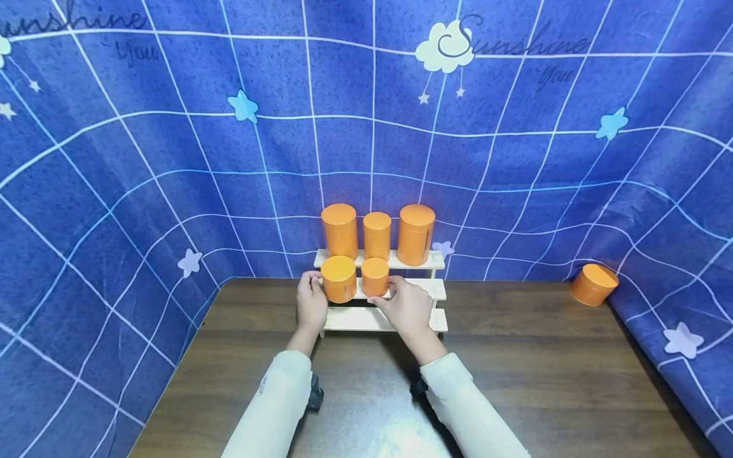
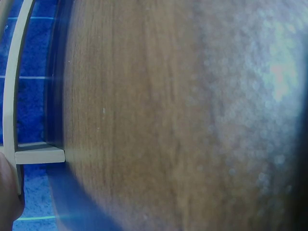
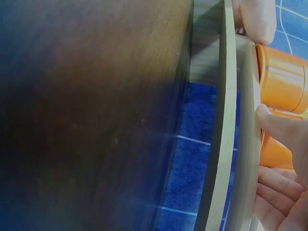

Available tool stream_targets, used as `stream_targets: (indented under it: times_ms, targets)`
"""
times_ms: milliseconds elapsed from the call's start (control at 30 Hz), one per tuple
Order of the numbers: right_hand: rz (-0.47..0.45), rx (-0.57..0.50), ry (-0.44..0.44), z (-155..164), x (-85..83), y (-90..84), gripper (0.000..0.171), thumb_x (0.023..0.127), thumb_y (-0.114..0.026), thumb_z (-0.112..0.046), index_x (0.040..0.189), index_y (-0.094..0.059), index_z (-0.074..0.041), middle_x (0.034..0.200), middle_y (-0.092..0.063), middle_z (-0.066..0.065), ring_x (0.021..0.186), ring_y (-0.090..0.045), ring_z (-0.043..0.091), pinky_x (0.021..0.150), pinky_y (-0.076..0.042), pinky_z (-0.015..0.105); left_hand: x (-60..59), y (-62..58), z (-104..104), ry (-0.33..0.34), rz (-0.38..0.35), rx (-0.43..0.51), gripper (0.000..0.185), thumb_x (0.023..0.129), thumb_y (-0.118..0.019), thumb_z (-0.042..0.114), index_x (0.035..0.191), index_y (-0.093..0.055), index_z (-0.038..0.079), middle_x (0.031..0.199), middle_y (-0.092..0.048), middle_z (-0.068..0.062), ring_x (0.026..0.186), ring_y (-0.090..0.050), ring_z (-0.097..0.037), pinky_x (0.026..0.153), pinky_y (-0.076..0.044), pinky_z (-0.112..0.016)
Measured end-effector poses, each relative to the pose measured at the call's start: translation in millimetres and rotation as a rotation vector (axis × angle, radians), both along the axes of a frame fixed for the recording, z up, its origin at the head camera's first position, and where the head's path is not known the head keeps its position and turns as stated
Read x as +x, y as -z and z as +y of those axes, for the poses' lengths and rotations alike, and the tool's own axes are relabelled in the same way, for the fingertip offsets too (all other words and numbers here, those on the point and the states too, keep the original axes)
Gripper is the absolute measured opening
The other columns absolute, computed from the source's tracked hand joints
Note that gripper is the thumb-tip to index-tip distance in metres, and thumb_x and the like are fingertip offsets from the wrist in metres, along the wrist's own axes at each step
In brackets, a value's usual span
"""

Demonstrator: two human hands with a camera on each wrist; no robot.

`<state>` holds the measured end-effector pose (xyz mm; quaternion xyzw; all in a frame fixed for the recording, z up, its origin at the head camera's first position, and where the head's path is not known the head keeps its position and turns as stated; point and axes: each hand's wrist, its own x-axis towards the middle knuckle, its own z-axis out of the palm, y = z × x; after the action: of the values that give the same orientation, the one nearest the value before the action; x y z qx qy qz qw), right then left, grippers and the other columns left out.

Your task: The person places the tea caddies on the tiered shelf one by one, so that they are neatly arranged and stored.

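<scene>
From the head view, the left hand (image 1: 312, 304) grasps the wide tin (image 1: 338, 278) on the middle step of the rack (image 1: 418, 289); the right hand (image 1: 406, 306) grasps the small tin (image 1: 375, 277) beside it (three more tins stand above). In the left wrist view, only rack (image 2: 38, 155) and table (image 2: 168, 120) show. In the right wrist view, fingers (image 3: 281, 127) touch the small tin (image 3: 281, 84).

You can read "Sunshine" with "You" beneath it on the blue backdrop cloth (image 1: 515, 159), by the white cloud. The same words repeat at its upper left corner.
</scene>
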<state>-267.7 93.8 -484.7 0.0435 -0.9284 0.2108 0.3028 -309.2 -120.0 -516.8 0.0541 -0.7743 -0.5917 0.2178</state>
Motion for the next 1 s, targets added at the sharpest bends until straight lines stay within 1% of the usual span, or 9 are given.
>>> stream_targets:
  times_ms: [67,167,333,400,533,633,833,900,1000]
  targets:
    - [-0.02,-0.005,-0.02,0.6,0.9,-1.2,0.064,0.062,-0.087,-0.059,0.108,-0.072,-0.018,0.067,-0.068,-0.002,0.06,-0.064,0.021,0.049,-0.044,0.036,0.0,-0.1,-0.3,0.0,0.003,0.0,0.023,0.107,-0.036,0.015,0.112,-0.056,0.004,0.101,-0.056,-0.014,0.086,-0.053,-0.023,0.077,-0.045,-0.033]
    - [-0.059,-0.024,-0.072,2.0,3.0,-3.3,0.071,0.061,-0.089,-0.057,0.116,-0.071,-0.016,0.074,-0.071,0.001,0.066,-0.067,0.022,0.055,-0.049,0.038,0.4,-1.0,-0.6,-0.009,0.002,-0.008,0.023,0.107,-0.036,0.014,0.112,-0.056,0.003,0.102,-0.057,-0.014,0.088,-0.054,-0.023,0.078,-0.045,-0.033]
    - [-0.122,-0.068,-0.142,7.1,7.1,-4.5,0.078,0.063,-0.09,-0.05,0.127,-0.066,-0.012,0.102,-0.077,0.009,0.089,-0.073,0.028,0.074,-0.058,0.043,1.9,-2.8,-0.7,-0.006,-0.012,-0.005,0.023,0.107,-0.036,0.015,0.112,-0.056,0.004,0.104,-0.057,-0.015,0.09,-0.054,-0.025,0.079,-0.045,-0.034]
    - [-0.143,-0.096,-0.162,10.4,8.4,-4.3,0.077,0.066,-0.09,-0.047,0.129,-0.064,-0.011,0.111,-0.076,0.01,0.098,-0.073,0.028,0.083,-0.058,0.043,2.2,-2.9,-0.7,-0.004,-0.015,-0.001,0.023,0.107,-0.036,0.015,0.112,-0.055,0.005,0.105,-0.057,-0.015,0.09,-0.054,-0.025,0.079,-0.045,-0.035]
    - [-0.157,-0.169,-0.225,18.1,9.8,-5.0,0.073,0.07,-0.089,-0.037,0.133,-0.062,-0.01,0.122,-0.072,0.009,0.11,-0.07,0.028,0.094,-0.056,0.043,1.9,-2.2,-0.5,-0.006,-0.014,-0.003,0.023,0.107,-0.036,0.015,0.112,-0.055,0.004,0.105,-0.057,-0.015,0.092,-0.055,-0.025,0.08,-0.045,-0.036]
    - [-0.176,-0.24,-0.296,25.0,10.6,-6.4,0.073,0.072,-0.088,-0.03,0.136,-0.059,-0.009,0.123,-0.071,0.009,0.114,-0.068,0.027,0.098,-0.054,0.042,1.2,-1.5,-1.1,-0.003,-0.01,-0.001,0.023,0.107,-0.036,0.015,0.112,-0.055,0.004,0.107,-0.057,-0.015,0.096,-0.055,-0.026,0.083,-0.045,-0.036]
    - [-0.273,-0.377,-0.458,39.5,15.5,-10.3,0.072,0.081,-0.081,-0.022,0.144,-0.05,-0.007,0.125,-0.071,0.011,0.114,-0.069,0.024,0.101,-0.053,0.041,0.0,-0.2,-1.4,0.006,-0.008,0.006,0.023,0.107,-0.036,0.015,0.112,-0.055,0.004,0.108,-0.057,-0.015,0.097,-0.054,-0.026,0.084,-0.045,-0.037]
    - [-0.291,-0.408,-0.489,43.3,18.3,-11.3,0.071,0.083,-0.079,-0.02,0.145,-0.048,-0.006,0.126,-0.069,0.014,0.116,-0.068,0.026,0.102,-0.052,0.043,-0.7,0.7,-1.5,0.005,-0.005,0.004,0.022,0.107,-0.036,0.015,0.111,-0.055,0.004,0.107,-0.057,-0.015,0.096,-0.054,-0.025,0.084,-0.045,-0.036]
    - [-0.309,-0.424,-0.503,48.9,22.8,-12.6,0.07,0.085,-0.078,-0.02,0.146,-0.047,-0.006,0.127,-0.069,0.015,0.118,-0.067,0.027,0.103,-0.051,0.043,-2.0,2.1,-2.3,0.003,-0.009,-0.002,0.022,0.107,-0.036,0.016,0.111,-0.055,0.005,0.105,-0.056,-0.014,0.095,-0.054,-0.024,0.082,-0.045,-0.035]
